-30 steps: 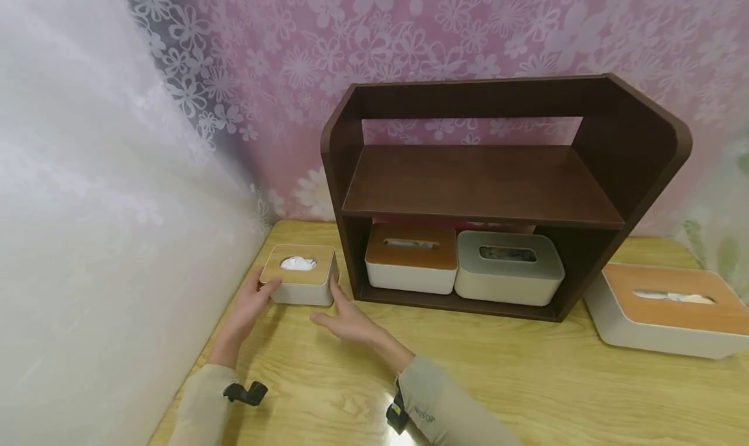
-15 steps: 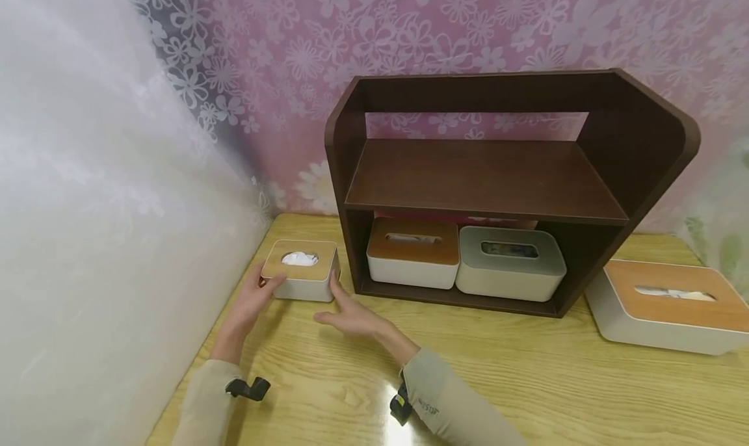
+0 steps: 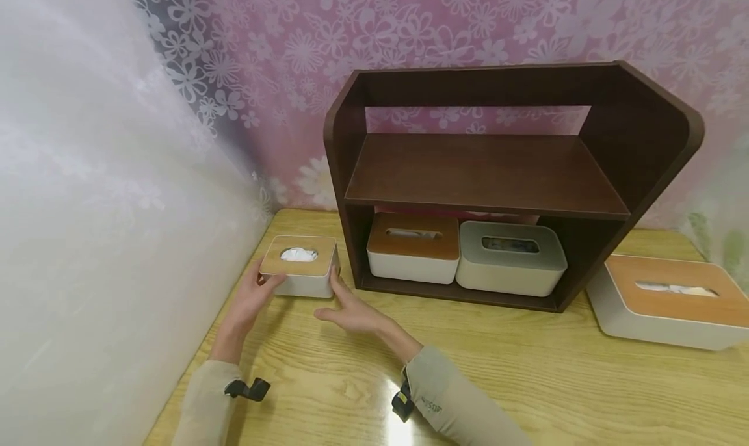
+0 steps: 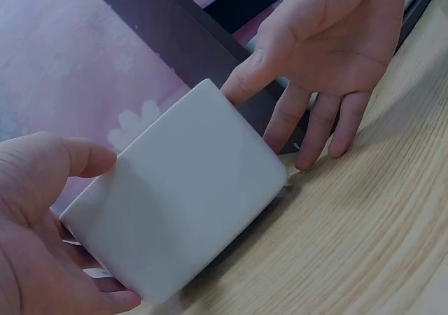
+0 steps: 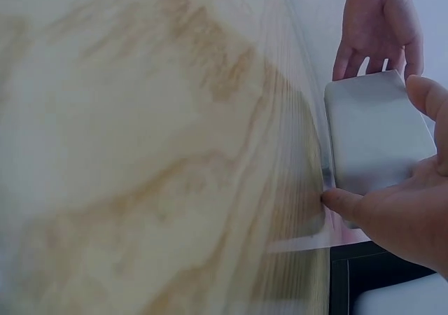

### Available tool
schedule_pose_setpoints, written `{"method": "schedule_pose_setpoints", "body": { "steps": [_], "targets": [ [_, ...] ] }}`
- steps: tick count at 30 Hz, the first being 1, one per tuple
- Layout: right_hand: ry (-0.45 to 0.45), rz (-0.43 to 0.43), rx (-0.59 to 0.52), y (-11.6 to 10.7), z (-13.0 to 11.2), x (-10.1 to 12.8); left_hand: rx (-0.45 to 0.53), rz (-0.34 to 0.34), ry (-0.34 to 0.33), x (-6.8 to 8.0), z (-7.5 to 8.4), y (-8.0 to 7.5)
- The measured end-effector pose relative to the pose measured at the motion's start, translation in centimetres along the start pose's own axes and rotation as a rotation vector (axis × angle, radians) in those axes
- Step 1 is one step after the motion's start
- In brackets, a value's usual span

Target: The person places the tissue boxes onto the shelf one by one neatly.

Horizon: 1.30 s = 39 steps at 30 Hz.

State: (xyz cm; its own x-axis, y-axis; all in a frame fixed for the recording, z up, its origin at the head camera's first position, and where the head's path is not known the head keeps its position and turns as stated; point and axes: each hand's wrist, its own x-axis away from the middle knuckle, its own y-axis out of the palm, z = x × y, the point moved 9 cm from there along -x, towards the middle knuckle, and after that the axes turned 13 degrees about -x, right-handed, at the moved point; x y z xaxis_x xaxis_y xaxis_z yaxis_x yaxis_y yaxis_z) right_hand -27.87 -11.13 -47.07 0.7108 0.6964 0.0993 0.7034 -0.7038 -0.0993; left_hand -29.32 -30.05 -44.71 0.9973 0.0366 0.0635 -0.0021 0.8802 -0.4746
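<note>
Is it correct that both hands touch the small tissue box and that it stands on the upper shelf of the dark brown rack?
Not quite. The small tissue box stands on the wooden table, left of the dark brown rack, not on its upper shelf. The head view shows this. The left hand and right hand do touch it.

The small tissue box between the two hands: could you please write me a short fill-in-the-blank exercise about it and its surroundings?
1. The small tissue box stands on the table, to the ____ of the dark shelf in the head view.
2. The left hand and right hand touch its opposite ____.
3. The shelf's lower compartment holds ____ boxes.
4. The shelf's upper board holds ____.

Missing words: left; sides; two; nothing
</note>
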Motion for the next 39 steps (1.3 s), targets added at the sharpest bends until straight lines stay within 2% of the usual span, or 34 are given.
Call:
{"method": "schedule_pose_setpoints", "body": {
  "steps": [10, 19, 27, 32, 39],
  "targets": [
    [-0.035, 0.003, 0.033, 0.7, -0.3, 0.6, 0.014, 0.012, 0.017, 1.5, 0.8, -0.3],
    [-0.073, 0.013, 0.041, 1.2, -1.3, 1.5, -0.025, 0.071, 0.019, 2.6, 1.7, -1.1],
    [-0.116, 0.043, 0.048, 1.6, -2.5, 2.8, -0.040, 0.081, 0.008, 3.9, 3.1, -1.5],
    [-0.132, 0.081, 0.064, 1.7, -3.3, 3.8, -0.068, 0.095, 0.021, 5.1, 4.1, -1.9],
    [-0.208, 0.104, 0.130, 2.4, -5.1, 5.1, -0.084, 0.114, 0.050, 6.6, 5.6, -2.6]
  ]
}}
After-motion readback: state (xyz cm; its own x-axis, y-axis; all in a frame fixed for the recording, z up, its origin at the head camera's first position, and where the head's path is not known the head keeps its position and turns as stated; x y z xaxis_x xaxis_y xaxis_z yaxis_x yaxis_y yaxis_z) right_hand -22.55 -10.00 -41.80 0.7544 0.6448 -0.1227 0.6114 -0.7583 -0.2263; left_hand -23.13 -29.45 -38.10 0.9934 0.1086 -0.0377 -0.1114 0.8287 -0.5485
